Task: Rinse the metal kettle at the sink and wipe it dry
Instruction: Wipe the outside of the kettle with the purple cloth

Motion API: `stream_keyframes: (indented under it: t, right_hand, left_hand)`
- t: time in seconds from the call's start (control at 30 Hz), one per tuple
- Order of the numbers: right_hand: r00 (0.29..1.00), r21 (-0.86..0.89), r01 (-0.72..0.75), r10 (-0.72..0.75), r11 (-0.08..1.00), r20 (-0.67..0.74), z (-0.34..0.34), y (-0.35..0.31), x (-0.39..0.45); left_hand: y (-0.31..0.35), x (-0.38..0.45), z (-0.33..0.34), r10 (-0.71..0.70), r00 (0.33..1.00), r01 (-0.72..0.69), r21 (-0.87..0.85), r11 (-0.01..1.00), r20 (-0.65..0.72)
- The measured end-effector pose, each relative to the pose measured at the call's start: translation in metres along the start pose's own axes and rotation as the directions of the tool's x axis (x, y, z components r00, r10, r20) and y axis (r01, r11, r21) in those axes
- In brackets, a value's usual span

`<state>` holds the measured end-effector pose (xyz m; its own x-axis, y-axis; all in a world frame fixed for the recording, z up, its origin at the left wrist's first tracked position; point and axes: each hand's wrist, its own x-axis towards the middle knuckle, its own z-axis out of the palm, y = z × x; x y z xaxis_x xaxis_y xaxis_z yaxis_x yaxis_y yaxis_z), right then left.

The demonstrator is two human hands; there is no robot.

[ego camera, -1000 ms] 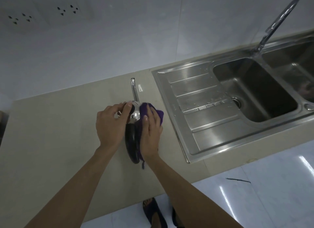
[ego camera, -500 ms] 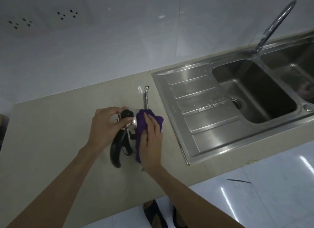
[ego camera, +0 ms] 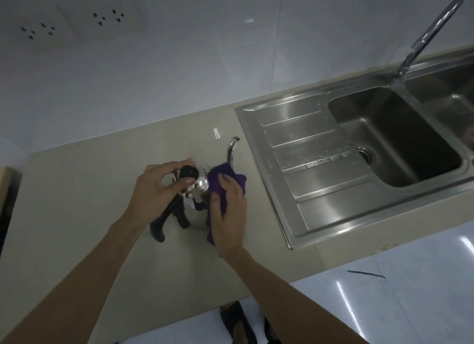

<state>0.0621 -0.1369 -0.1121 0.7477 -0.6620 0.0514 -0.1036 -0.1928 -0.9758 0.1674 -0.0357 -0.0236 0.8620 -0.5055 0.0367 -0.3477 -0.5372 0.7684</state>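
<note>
The shiny metal kettle [ego camera: 198, 187] stands on the beige counter [ego camera: 77, 202], its thin spout [ego camera: 231, 148] pointing away toward the wall. Its black handle [ego camera: 166, 215] reaches toward me. My left hand [ego camera: 156, 189] grips the top of the kettle at the black lid knob [ego camera: 189, 173]. My right hand [ego camera: 228, 212] presses a purple cloth [ego camera: 220, 183] flat against the kettle's right side. The cloth hides most of that side.
A steel sink [ego camera: 320, 189] with a wet ribbed drainboard and a deep basin [ego camera: 400, 138] lies to the right. The curved tap [ego camera: 431, 33] rises behind it. Wall sockets [ego camera: 107, 16] sit on the white wall at upper left. The counter's front edge runs below my arms.
The kettle has turned, so the spout swung right and the handle swung left. My right hand keeps the cloth on the kettle's side, and my left hand shifted to the lid knob.
</note>
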Motion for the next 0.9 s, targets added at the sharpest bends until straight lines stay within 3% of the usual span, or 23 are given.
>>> stream_keyframes:
  t: [0.1, 0.2, 0.23, 0.3, 0.37, 0.4, 0.5, 0.6, 0.77, 0.9]
  right_hand:
    - [0.958, 0.014, -0.286, 0.286, 0.958, 0.015, -0.015, 0.031, 0.025]
    - [0.933, -0.107, -0.334, 0.344, 0.937, 0.102, -0.022, 0.030, 0.037]
    - [0.959, -0.112, -0.265, 0.274, 0.958, 0.077, -0.021, 0.021, 0.035]
    - [0.998, -0.079, 0.061, -0.059, 0.995, 0.019, -0.013, -0.006, 0.024]
    - [0.945, -0.062, 0.327, -0.326, 0.943, 0.028, -0.002, -0.022, 0.018]
    - [0.937, -0.052, 0.349, -0.348, 0.936, 0.025, 0.002, -0.023, 0.018]
    - [0.996, 0.016, 0.087, -0.086, 0.996, -0.016, 0.005, -0.007, 0.012]
    - [0.987, 0.010, -0.157, 0.157, 0.988, -0.034, -0.002, 0.013, 0.016]
    - [0.886, -0.114, -0.457, 0.463, 0.882, 0.032, 0.001, 0.027, 0.039]
    - [0.822, -0.194, -0.560, 0.569, 0.806, -0.008, 0.008, 0.015, -0.004]
  left_hand:
    - [0.001, 0.002, 0.002, 0.011, 1.000, -0.011, -0.008, 1.000, -0.006]
    - [-0.001, 0.000, -0.002, -0.002, 1.000, 0.002, -0.018, 1.000, -0.009]
    - [-0.001, 0.000, -0.004, -0.001, 1.000, 0.001, -0.018, 1.000, -0.007]
    - [-0.003, -0.001, -0.005, 0.001, 1.000, -0.001, -0.028, 1.000, -0.013]
    - [-0.002, 0.001, -0.004, -0.004, 1.000, 0.003, -0.051, 0.999, -0.014]
    - [-0.003, 0.002, -0.003, -0.010, 1.000, 0.009, -0.058, 0.998, -0.013]
    - [-0.004, -0.002, 0.001, -0.025, 1.000, 0.024, -0.042, 0.999, -0.014]
    - [-0.003, -0.004, 0.003, -0.015, 0.999, 0.014, -0.027, 1.000, -0.036]
    - [-0.003, -0.002, 0.001, -0.034, 0.999, 0.033, -0.018, 0.999, -0.042]
    - [-0.002, -0.008, 0.004, -0.038, 0.997, 0.037, -0.022, 0.999, -0.060]
